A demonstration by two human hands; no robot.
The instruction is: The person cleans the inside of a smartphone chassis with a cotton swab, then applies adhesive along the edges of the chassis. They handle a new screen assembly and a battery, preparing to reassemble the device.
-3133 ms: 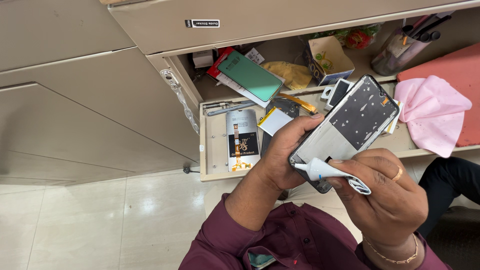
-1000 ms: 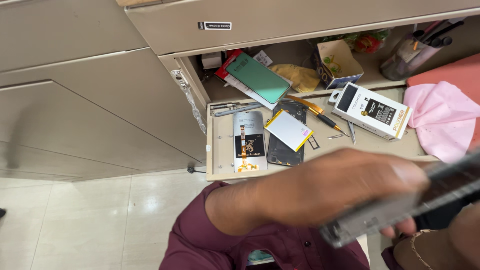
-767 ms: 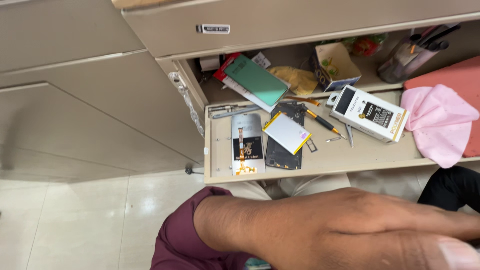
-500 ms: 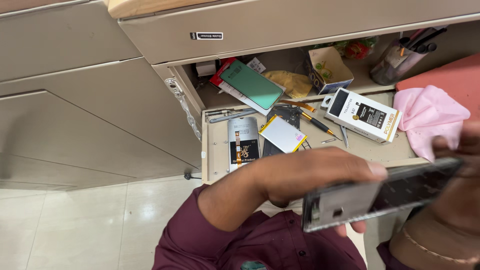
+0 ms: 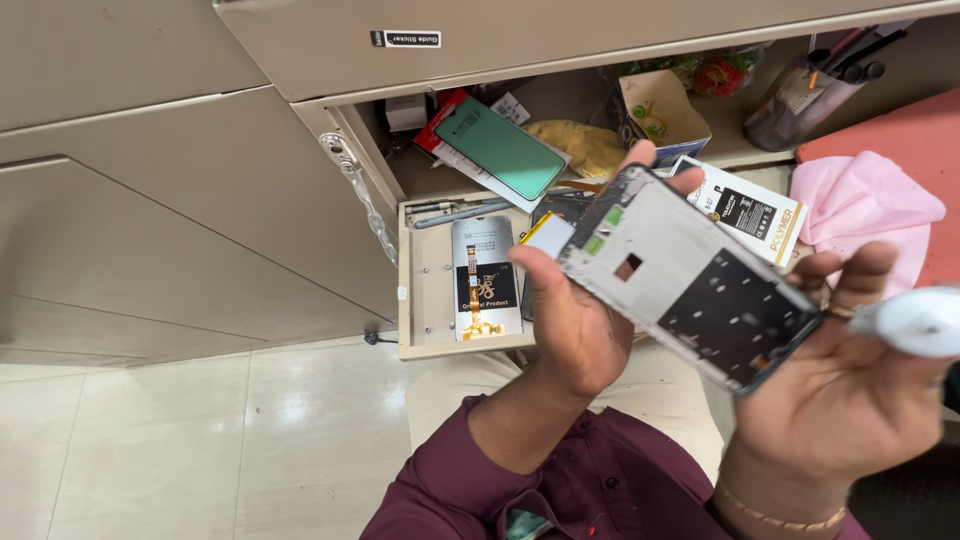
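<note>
My left hand [image 5: 570, 325] grips the left end of an opened phone frame [image 5: 690, 275], thumb on its near edge and fingers behind it. The frame is silver-grey with a black patch and small green parts, and its inner side faces me. My right hand [image 5: 850, 400], with a bracelet at the wrist, cradles the frame's right end in its palm. A blurred white object [image 5: 915, 320] sits at that hand's fingertips. Both hands are above my lap, in front of an open drawer [image 5: 420, 300].
The drawer holds a display part with an orange flex cable [image 5: 483, 275], a green phone screen [image 5: 500, 150], a white battery box [image 5: 750, 215], a small cardboard box [image 5: 660, 110], a pen cup [image 5: 800, 90] and a pink cloth [image 5: 860, 205]. Beige cabinet doors [image 5: 150, 200] fill the left.
The hands swept low and blurred across the view, then rose again. The phone frame is back up before the drawer, its inner side turned flat toward me.
</note>
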